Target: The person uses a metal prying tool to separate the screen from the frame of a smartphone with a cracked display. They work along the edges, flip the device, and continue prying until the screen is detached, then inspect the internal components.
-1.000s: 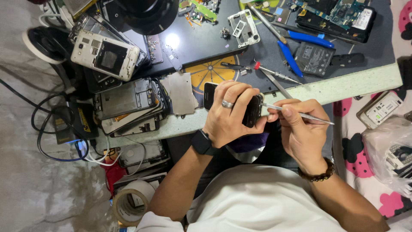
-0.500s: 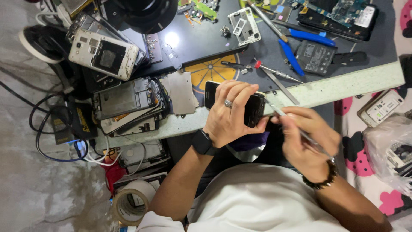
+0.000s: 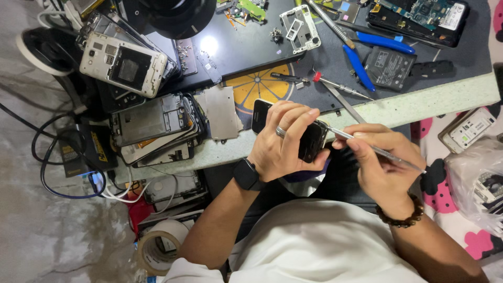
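Right hand (image 3: 385, 165) raised, gripping tweezers (image 3: 374, 149), left hand (image 3: 285, 139) still clasping black phone (image 3: 309, 141)

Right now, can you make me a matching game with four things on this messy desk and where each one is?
Things:
1. black phone
2. thin metal tool
3. roll of tape
4. blue-handled pliers

Places:
A. on the dark mat at the top of the desk
B. in the right hand
C. down on the floor, lower left
D. in the left hand

Pairs: 1-D, 2-B, 3-C, 4-A
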